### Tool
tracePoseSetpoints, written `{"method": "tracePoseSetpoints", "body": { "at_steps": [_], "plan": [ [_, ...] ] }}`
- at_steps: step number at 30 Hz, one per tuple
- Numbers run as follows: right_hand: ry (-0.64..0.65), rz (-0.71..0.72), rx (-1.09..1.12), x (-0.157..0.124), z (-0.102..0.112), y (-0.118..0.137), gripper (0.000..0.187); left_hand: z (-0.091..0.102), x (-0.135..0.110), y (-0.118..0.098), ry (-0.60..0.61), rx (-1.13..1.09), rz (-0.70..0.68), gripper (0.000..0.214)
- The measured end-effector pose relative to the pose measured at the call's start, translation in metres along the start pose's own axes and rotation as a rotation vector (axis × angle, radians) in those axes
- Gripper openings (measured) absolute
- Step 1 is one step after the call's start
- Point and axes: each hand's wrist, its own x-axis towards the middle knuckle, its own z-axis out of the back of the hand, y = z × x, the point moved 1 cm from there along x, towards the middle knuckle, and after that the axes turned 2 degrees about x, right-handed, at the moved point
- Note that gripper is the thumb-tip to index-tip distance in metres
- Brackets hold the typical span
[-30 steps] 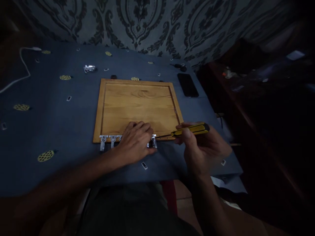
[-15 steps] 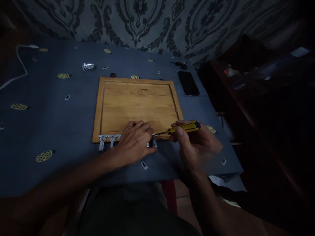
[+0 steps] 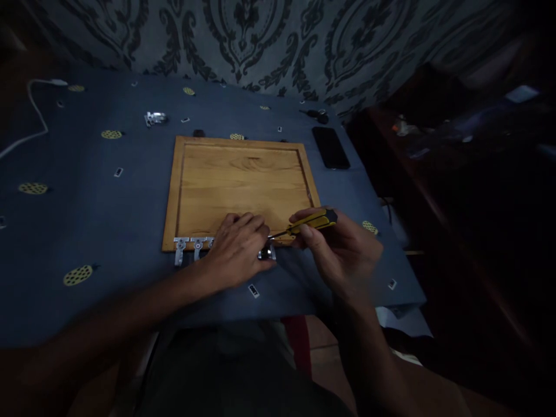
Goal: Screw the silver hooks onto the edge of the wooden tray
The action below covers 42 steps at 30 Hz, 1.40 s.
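Note:
A square wooden panel (image 3: 243, 179) lies on a blue patterned cloth (image 3: 95, 220). Metal hinges (image 3: 186, 246) sit along its near edge. My left hand (image 3: 238, 252) lies over the hinges at the panel's front edge, fingers curled down onto them. My right hand (image 3: 336, 249) grips a yellow-and-black screwdriver (image 3: 310, 221), its tip pointing left toward the hinge by my left fingertips.
A black phone (image 3: 330, 147) lies right of the panel, with dark keys (image 3: 317, 116) behind it. Another metal hinge (image 3: 155, 119) rests at the back left. A white cable (image 3: 37, 113) runs at the far left. Dark furniture stands to the right.
My right hand has moved left with the screwdriver, bringing its tip close to my left fingers. My left hand has stayed on the hinges.

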Motion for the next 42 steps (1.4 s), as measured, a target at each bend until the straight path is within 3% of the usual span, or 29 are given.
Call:
{"method": "tracePoseSetpoints", "body": {
  "at_steps": [4,8,21,27,42],
  "plan": [
    [0.039,0.025,0.014,0.0,0.001,-0.003,0.009,0.003,0.001,-0.001,0.026,-0.008,0.011,0.042],
    [-0.036,0.033,0.006,-0.003,-0.001,-0.006,0.007,0.007,0.002,-0.003,0.063,-0.011,0.023,0.041],
    [-0.102,0.051,0.035,-0.002,-0.004,-0.003,0.004,0.004,0.0,-0.002,0.019,-0.003,0.01,0.041],
    [-0.294,0.142,0.102,0.0,0.005,0.011,0.007,0.005,0.0,-0.001,0.03,-0.013,0.007,0.039],
    [-0.168,0.032,0.015,-0.011,-0.002,0.0,0.004,0.006,0.0,-0.003,0.043,0.008,0.02,0.038]
  ]
}}
